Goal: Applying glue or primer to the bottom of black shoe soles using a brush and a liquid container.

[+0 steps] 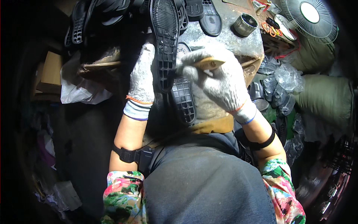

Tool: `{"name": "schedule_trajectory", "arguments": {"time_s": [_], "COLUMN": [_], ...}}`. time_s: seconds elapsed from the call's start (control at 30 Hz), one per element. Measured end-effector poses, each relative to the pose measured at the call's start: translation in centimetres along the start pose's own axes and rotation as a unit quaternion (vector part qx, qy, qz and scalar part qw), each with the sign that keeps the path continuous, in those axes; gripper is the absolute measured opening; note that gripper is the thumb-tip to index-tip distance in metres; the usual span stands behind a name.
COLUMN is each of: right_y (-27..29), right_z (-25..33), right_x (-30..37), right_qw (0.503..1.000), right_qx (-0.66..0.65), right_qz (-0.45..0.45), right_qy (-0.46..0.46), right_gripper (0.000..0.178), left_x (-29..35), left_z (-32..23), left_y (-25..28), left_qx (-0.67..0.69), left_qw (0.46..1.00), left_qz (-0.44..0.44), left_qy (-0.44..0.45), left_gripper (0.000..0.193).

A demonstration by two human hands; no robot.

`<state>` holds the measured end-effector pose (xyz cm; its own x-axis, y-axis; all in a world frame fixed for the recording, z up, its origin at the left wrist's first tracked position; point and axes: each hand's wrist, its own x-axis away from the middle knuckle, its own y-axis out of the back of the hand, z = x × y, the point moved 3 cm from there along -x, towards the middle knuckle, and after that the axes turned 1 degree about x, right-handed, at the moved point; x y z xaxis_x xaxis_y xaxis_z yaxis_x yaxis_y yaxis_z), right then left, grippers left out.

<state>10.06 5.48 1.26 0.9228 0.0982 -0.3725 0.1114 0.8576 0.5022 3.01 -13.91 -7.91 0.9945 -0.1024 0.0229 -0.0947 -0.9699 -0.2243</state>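
Note:
My left hand (142, 72), in a white knit glove, is closed on the left edge of a long black shoe sole (166, 41). The sole stands lengthwise in front of me, its grid of hollow cells facing up. In my gloved right hand (225, 76) is a brush (211, 63) with a yellowish wooden handle, its hole-pierced end pointing right. The brush's working end is blurred and mostly hidden by my fingers, close to the sole's right edge. Beneath and right of the held sole lies another black sole (183, 99) with the same grid, near my lap.
More black soles (211, 18) lie at the far side of the worktable (229, 39), with a pile of dark footwear at far left. A stained can (245, 24) stands near the table's right corner. Beyond are orange-handled scissors (271, 29), a fan (310, 14) and plastic bags (287, 77).

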Motion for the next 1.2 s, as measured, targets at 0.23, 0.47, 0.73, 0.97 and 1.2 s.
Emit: {"name": "schedule_trajectory", "arguments": {"time_s": [0.23, 0.47, 0.73, 0.97, 1.2], "right_y": [-0.3, 1.5, 4.0, 5.9, 5.9], "right_z": [1.6, -0.7, 0.2, 2.0, 2.5], "right_x": [0.4, -2.5, -2.6, -1.5, -2.9], "right_qw": [0.988, 0.986, 0.952, 0.901, 0.888], "right_qx": [0.121, 0.106, 0.249, 0.375, 0.347], "right_qz": [0.01, -0.115, -0.11, -0.084, -0.013], "right_qy": [0.091, 0.051, 0.143, 0.202, 0.302], "right_gripper": [0.014, 0.017, 0.017, 0.021, 0.022], "left_x": [1.4, 2.5, 4.3, 7.3, 8.0], "left_z": [0.3, 1.1, 3.3, 0.1, 0.4], "left_y": [0.8, -0.2, 2.9, 2.9, 6.2], "left_qx": [0.007, 0.361, 0.433, 0.484, -0.003], "left_qw": [0.988, 0.9, 0.839, 0.741, 0.927], "left_qz": [0.152, 0.118, 0.183, 0.309, 0.327], "left_qy": [-0.039, 0.213, 0.275, 0.349, 0.181], "left_gripper": [0.051, 0.057, 0.052, 0.055, 0.044]}}
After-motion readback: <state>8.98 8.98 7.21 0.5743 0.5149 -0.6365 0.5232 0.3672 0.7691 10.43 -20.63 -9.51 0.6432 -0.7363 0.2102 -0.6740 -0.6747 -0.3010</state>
